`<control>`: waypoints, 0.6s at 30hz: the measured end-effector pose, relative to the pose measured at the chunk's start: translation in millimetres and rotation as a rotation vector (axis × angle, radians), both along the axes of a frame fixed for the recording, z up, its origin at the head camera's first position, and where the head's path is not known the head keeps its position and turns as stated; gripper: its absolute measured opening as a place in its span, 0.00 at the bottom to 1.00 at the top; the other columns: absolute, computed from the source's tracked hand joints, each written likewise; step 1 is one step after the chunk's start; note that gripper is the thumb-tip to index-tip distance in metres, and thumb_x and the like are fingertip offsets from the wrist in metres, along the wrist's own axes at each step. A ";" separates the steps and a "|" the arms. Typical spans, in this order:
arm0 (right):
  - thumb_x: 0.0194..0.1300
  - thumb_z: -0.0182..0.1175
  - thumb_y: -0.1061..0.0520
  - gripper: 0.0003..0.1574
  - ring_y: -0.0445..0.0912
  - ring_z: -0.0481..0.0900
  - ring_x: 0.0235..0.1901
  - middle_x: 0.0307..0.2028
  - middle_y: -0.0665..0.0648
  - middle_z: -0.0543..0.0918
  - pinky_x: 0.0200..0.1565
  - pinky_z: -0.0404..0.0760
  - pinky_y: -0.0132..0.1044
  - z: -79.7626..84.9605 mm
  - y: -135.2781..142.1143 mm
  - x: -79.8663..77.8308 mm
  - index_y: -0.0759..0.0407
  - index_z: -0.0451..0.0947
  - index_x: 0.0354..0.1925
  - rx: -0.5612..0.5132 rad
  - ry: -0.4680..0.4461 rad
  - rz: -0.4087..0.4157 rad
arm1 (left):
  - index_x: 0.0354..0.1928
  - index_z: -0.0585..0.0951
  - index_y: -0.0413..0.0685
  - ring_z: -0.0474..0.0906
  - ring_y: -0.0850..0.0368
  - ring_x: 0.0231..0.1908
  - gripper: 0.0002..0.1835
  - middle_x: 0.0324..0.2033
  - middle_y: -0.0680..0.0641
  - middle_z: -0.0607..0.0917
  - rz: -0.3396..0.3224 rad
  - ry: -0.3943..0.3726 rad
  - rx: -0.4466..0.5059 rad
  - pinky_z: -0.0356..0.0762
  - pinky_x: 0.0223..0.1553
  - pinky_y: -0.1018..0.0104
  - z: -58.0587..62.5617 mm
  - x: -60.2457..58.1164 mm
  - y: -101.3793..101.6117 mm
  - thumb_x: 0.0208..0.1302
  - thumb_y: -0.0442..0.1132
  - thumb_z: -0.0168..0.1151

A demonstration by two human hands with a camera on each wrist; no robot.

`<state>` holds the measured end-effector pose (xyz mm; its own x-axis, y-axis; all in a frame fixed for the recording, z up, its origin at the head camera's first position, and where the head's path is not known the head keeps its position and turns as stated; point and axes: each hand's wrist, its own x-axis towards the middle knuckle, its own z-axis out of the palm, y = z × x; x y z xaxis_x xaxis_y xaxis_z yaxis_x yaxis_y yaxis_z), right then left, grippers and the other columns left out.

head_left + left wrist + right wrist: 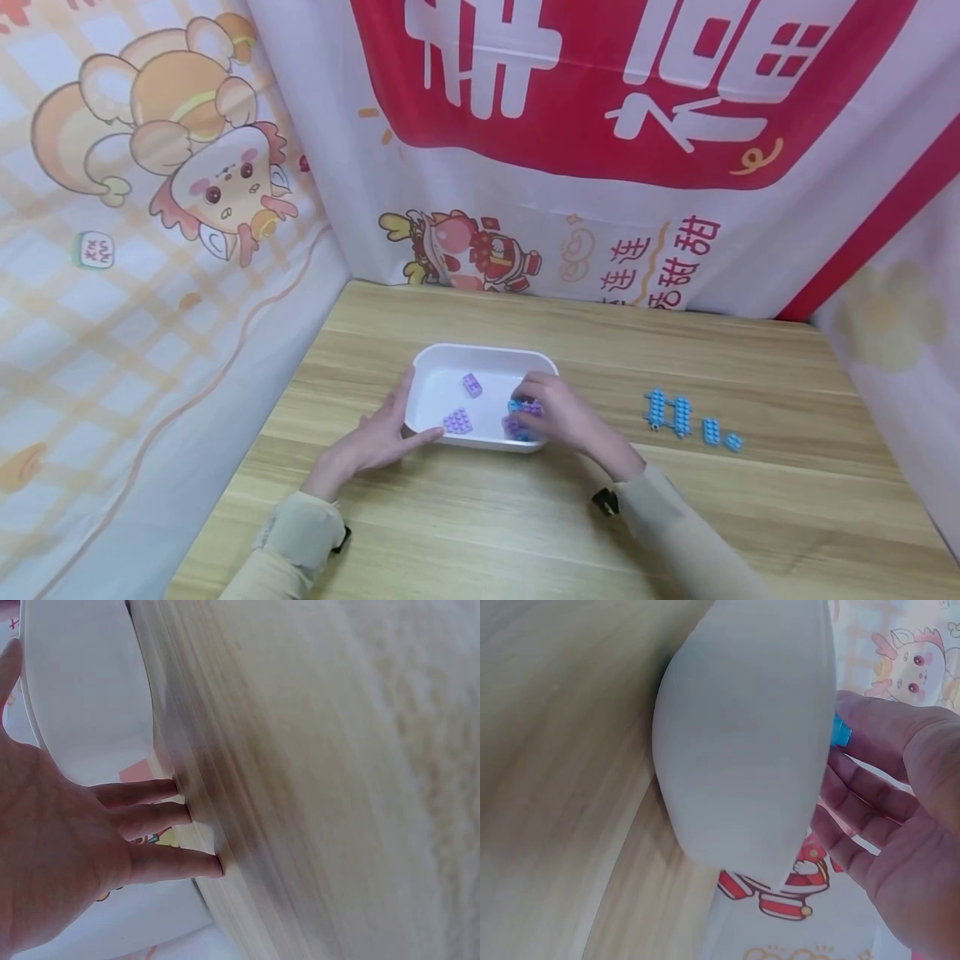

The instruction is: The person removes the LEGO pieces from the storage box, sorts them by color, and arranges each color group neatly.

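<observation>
A white plastic tray point(435, 392) stands on the table with purple toy bricks inside. My left hand point(378, 437) steadies its left end, the thumb along the near rim and the other fingers stretched down outside; in the left wrist view three fingertips point(202, 864) meet the wood. Reaching over the right end, my right hand point(558, 408) pinches a small blue toy brick point(841, 732) between thumb and fingers. Purple and blue bricks point(513, 428) lie under that hand, partly hidden by it. A small purple brick point(472, 384) and a flat studded purple piece point(457, 422) lie farther left in the tray.
On the wooden table point(465, 517), right of the tray, lie a blue brick frame point(681, 417), a blue brick point(710, 431) and a smaller blue piece point(734, 442). Printed cloth point(555, 225) hangs behind the table and along its sides.
</observation>
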<state>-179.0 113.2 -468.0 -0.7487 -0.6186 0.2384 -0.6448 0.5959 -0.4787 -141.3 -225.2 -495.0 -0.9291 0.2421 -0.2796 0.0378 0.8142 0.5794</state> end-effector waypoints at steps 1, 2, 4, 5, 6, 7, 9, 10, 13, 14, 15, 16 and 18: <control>0.63 0.80 0.60 0.14 0.46 0.87 0.41 0.41 0.55 0.90 0.49 0.92 0.39 0.7 2.4 2.0 0.61 0.90 0.46 0.002 0.007 -0.006 | 0.89 0.27 0.54 0.41 0.30 0.88 0.68 0.89 0.34 0.43 0.000 0.001 -0.001 0.34 0.78 0.12 -0.2 0.1 -0.4 0.72 0.78 0.58; 0.63 0.80 0.60 0.14 0.46 0.87 0.41 0.41 0.55 0.90 0.48 0.92 0.39 1.1 4.9 4.0 0.60 0.90 0.46 0.005 0.017 -0.009 | 0.89 0.27 0.54 0.41 0.30 0.88 0.68 0.89 0.34 0.43 0.002 0.002 0.000 0.34 0.78 0.12 -0.3 0.2 -0.9 0.72 0.78 0.58; 0.63 0.80 0.61 0.14 0.47 0.88 0.42 0.41 0.55 0.90 0.49 0.93 0.39 1.6 10.5 8.1 0.61 0.90 0.46 0.000 0.025 -0.019 | 0.90 0.27 0.54 0.41 0.29 0.88 0.68 0.89 0.34 0.43 0.003 0.004 0.004 0.34 0.78 0.12 -0.5 0.2 -1.3 0.72 0.78 0.58; 0.62 0.80 0.61 0.14 0.47 0.89 0.43 0.42 0.56 0.91 0.49 0.93 0.40 2.1 13.9 10.3 0.61 0.90 0.46 -0.006 0.023 -0.026 | 0.90 0.27 0.54 0.41 0.29 0.88 0.68 0.89 0.34 0.43 0.002 0.005 0.005 0.34 0.78 0.11 -0.6 0.1 -1.3 0.72 0.78 0.58; 0.62 0.80 0.62 0.14 0.48 0.90 0.43 0.43 0.56 0.91 0.50 0.94 0.41 2.2 17.5 12.2 0.61 0.90 0.46 -0.014 0.022 -0.033 | 0.90 0.27 0.54 0.41 0.29 0.88 0.68 0.89 0.34 0.43 0.002 0.006 0.005 0.34 0.78 0.11 -0.7 0.1 -1.3 0.72 0.78 0.58; 0.63 0.80 0.62 0.15 0.48 0.90 0.44 0.43 0.56 0.91 0.50 0.94 0.41 2.7 21.3 14.2 0.62 0.90 0.47 -0.025 0.014 -0.043 | 0.90 0.27 0.54 0.41 0.29 0.88 0.68 0.89 0.34 0.44 0.002 0.006 0.006 0.34 0.78 0.11 -0.9 0.0 -1.2 0.72 0.78 0.59; 0.63 0.80 0.63 0.16 0.50 0.91 0.46 0.45 0.58 0.91 0.51 0.94 0.43 3.4 30.4 17.8 0.62 0.90 0.49 -0.043 -0.001 -0.073 | 0.90 0.27 0.54 0.41 0.29 0.88 0.68 0.89 0.34 0.43 0.002 0.006 0.006 0.34 0.78 0.11 -1.3 0.0 -1.3 0.71 0.78 0.58; 0.63 0.79 0.63 0.16 0.50 0.91 0.46 0.45 0.58 0.91 0.51 0.95 0.43 3.7 35.6 19.4 0.63 0.90 0.49 -0.052 -0.006 -0.090 | 0.90 0.27 0.54 0.41 0.29 0.88 0.68 0.89 0.34 0.43 0.000 0.006 0.005 0.34 0.78 0.11 -1.6 -0.1 -1.1 0.71 0.78 0.58; 0.64 0.78 0.64 0.16 0.52 0.91 0.47 0.47 0.59 0.91 0.51 0.95 0.47 3.6 53.2 22.4 0.63 0.90 0.50 -0.067 -0.019 -0.156 | 0.89 0.27 0.54 0.41 0.29 0.88 0.68 0.89 0.34 0.43 0.002 0.005 0.004 0.34 0.77 0.11 -2.4 -0.2 -1.2 0.71 0.79 0.58; 0.65 0.78 0.64 0.15 0.52 0.91 0.47 0.48 0.59 0.91 0.51 0.95 0.49 3.1 60.1 23.0 0.62 0.89 0.50 -0.070 -0.020 -0.181 | 0.89 0.27 0.54 0.41 0.29 0.88 0.68 0.89 0.33 0.43 0.003 0.004 0.003 0.34 0.77 0.11 -2.7 -0.3 -1.3 0.71 0.79 0.58; 0.65 0.77 0.65 0.15 0.53 0.91 0.47 0.48 0.59 0.91 0.51 0.94 0.51 2.0 67.2 23.2 0.62 0.89 0.50 -0.072 -0.018 -0.203 | 0.89 0.27 0.54 0.41 0.28 0.88 0.68 0.89 0.33 0.43 0.003 0.004 0.003 0.34 0.77 0.11 -2.8 -0.4 -1.2 0.71 0.79 0.58; 0.66 0.77 0.65 0.15 0.54 0.90 0.48 0.48 0.60 0.91 0.51 0.94 0.52 0.7 74.7 23.5 0.62 0.89 0.50 -0.072 -0.013 -0.225 | 0.89 0.27 0.54 0.41 0.28 0.88 0.68 0.89 0.33 0.43 0.002 0.006 0.002 0.34 0.77 0.11 -3.0 -0.5 -1.1 0.71 0.79 0.58; 0.67 0.76 0.65 0.14 0.55 0.90 0.48 0.49 0.60 0.91 0.51 0.94 0.54 -2.0 90.3 24.1 0.62 0.89 0.50 -0.063 -0.012 -0.272 | 0.89 0.27 0.54 0.41 0.28 0.88 0.68 0.89 0.33 0.43 0.003 0.008 0.002 0.33 0.77 0.11 -3.1 -0.7 -1.0 0.71 0.79 0.58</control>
